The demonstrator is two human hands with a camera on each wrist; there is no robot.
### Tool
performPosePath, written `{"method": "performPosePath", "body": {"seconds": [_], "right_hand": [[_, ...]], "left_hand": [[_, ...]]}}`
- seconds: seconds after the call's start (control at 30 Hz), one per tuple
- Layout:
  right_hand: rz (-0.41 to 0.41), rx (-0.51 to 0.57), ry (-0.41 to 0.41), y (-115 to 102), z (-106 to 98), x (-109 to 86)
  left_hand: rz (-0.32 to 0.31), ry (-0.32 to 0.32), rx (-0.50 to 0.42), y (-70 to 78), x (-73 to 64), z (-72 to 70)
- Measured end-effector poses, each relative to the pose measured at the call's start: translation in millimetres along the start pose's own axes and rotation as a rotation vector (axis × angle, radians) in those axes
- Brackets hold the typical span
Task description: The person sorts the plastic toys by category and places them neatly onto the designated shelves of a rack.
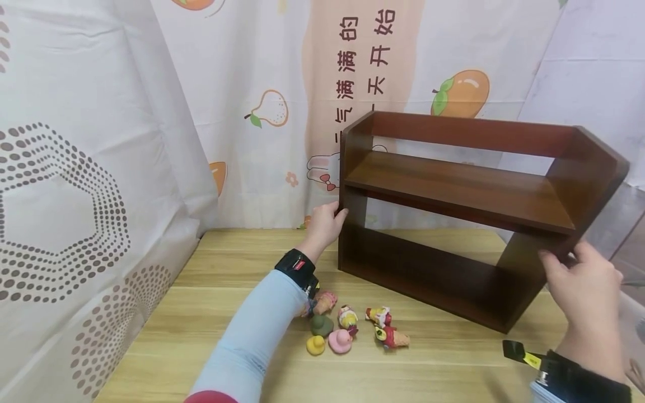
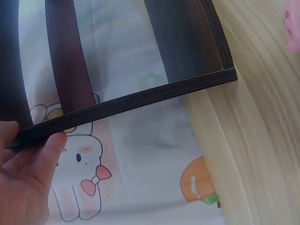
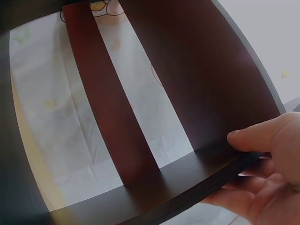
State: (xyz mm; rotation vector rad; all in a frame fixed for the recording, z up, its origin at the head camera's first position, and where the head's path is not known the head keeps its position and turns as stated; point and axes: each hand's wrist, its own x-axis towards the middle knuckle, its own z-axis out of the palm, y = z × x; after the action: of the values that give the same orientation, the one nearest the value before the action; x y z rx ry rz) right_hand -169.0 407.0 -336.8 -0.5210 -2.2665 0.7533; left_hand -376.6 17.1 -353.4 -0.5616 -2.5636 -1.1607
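Behind the dark brown, open-backed wooden shelf [image 1: 458, 187] hung the largest element, a white printed cloth [image 1: 227, 67]. The pale wood-grain counter [image 1: 191, 313] spread beneath and in front of the shelf. The shelf was roughly upright, its right end nearer the viewer; whether its base bore fully on the counter could not be told. At the shelf's right end, the right hand [image 1: 584, 285] held the side panel in a narrow grip; at its left end, the left hand [image 1: 325, 226] pinched the opposite panel. In front of the shelf, towards its left end, lay a red-topped ice-cream-cone toy [image 1: 393, 337], a pink-topped ice-cream-cone toy [image 1: 325, 302], two small multicoloured figurines [image 1: 347, 317], a dark green toy duck [image 1: 321, 324], a pink toy duck [image 1: 340, 341] and, smallest, a yellow toy duck [image 1: 316, 345].

Uneven lifting, or a slip of either grip on the smooth panels, could have tipped the shelf; a pull forward could have driven its lower edge into the toys.

The right wrist view showed fingers beneath the panel edge, largely hidden in the head view; the left wrist view showed a printed rabbit [image 2: 89, 145] beyond the shelf, partly covered in the head view, which alone showed the whole toy group.
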Motion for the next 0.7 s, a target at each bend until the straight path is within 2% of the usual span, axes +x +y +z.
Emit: {"method": "performPosePath", "body": {"seconds": [0.17,0.23,0.33,0.5,0.7], "right_hand": [[0.057,0.013,-0.022,-4.9,8.3,0.7],[0.047,0.038,-0.025,-6.1,11.3,0.6],[-0.01,0.076,-0.067,-5.7,13.7,0.7],[-0.153,0.134,-0.149,-4.3,19.1,1.8],[-0.21,0.182,-0.17,-8.0,29.9,0.7]], "left_hand": [[0.019,0.034,0.038,-8.3,-3.3,-7.8],[0.031,0.046,0.04,-11.5,-3.6,-10.4],[0.046,0.065,0.036,-15.3,-4.0,-15.0],[0.041,0.091,0.043,-23.9,-5.9,-24.3],[0.045,0.112,0.05,-35.9,-10.9,-34.5]]}}
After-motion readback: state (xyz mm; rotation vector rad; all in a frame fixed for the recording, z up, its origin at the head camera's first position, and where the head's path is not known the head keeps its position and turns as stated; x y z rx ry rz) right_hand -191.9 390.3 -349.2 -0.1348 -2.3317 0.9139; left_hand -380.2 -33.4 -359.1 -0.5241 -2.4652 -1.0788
